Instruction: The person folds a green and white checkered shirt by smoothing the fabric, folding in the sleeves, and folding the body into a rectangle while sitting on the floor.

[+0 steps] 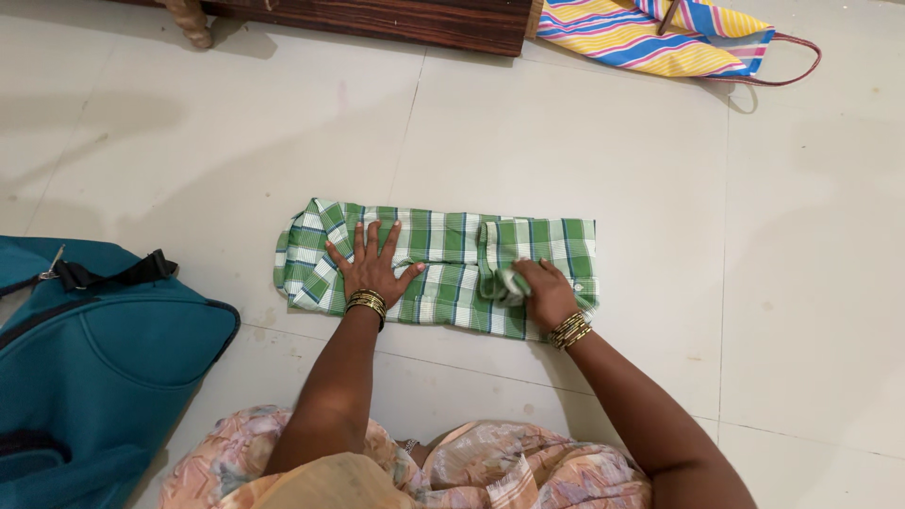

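Note:
A green and white checked shirt point(443, 253) lies folded into a long strip on the pale tiled floor. My left hand point(372, 264) rests flat on its left part, fingers spread, pressing the cloth down. My right hand point(539, 287) grips a bunched fold of the shirt near its right end, fingers curled around the fabric. Both wrists wear gold bangles.
A teal bag point(104, 368) with a black strap sits at the left. A dark wooden furniture base point(396, 21) runs along the top edge. A striped yellow, blue and pink bag point(660, 33) lies at the top right. My patterned clothing point(452, 471) fills the bottom.

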